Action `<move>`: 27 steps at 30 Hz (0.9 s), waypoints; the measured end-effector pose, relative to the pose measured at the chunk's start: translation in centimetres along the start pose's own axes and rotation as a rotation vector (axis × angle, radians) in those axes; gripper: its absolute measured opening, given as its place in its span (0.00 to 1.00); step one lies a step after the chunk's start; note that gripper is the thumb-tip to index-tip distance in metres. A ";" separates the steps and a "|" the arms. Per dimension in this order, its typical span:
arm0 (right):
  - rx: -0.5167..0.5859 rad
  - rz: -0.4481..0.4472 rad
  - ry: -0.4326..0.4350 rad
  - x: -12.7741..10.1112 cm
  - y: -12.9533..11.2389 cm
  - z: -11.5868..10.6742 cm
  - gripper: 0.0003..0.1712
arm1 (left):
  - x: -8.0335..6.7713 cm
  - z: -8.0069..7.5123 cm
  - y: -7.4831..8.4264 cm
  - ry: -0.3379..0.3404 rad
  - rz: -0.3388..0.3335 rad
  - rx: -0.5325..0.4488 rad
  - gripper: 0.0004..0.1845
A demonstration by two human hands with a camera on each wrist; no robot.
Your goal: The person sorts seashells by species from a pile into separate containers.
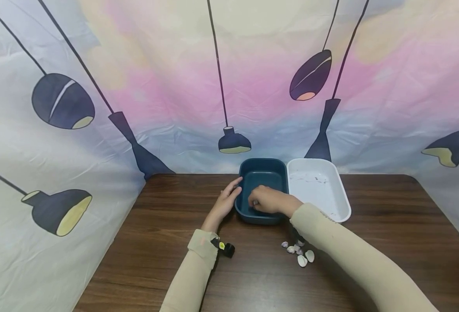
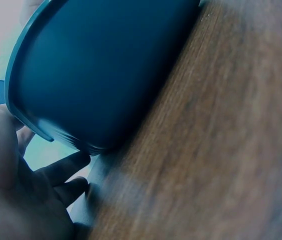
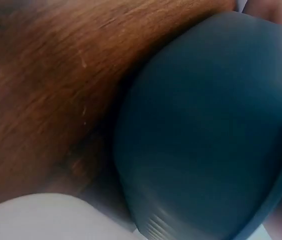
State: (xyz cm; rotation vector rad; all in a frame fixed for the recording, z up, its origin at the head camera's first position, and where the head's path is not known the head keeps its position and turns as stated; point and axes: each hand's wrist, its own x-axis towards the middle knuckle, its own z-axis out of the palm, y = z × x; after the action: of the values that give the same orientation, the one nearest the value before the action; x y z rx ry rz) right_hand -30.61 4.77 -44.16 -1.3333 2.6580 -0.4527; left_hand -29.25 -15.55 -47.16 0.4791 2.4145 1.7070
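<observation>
A dark teal basin (image 1: 262, 172) stands on the wooden table (image 1: 167, 242), with a white basin (image 1: 319, 188) touching its right side. My left hand (image 1: 229, 195) rests against the teal basin's left rim with its fingers stretched out. In the left wrist view those fingers (image 2: 63, 167) lie under the basin's outer wall (image 2: 106, 65). My right hand (image 1: 262, 201) reaches down inside the teal basin, knuckles up and fingers curled; what they hold is hidden. Several small pale shells (image 1: 300, 255) lie on the table under my right forearm.
A printed cloth backdrop (image 1: 229, 86) hangs behind and to the left of the table. The right wrist view shows the teal basin's wall (image 3: 206, 135), bare table (image 3: 41, 75) and a corner of the white basin (image 3: 41, 220). A small black camera (image 1: 225, 248) sits on my left wrist.
</observation>
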 end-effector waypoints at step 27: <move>0.013 0.056 -0.036 0.2 -0.9 0.3 0.18 | 0.0 0.1 -0.2 0.012 -0.021 -0.019 0.26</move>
State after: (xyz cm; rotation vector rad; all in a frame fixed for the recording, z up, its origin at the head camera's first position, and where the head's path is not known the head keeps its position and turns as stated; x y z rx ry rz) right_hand -29.95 4.06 -44.12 -1.2475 2.6513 -0.4342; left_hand -29.29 -15.52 -47.40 0.4409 2.4012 1.7274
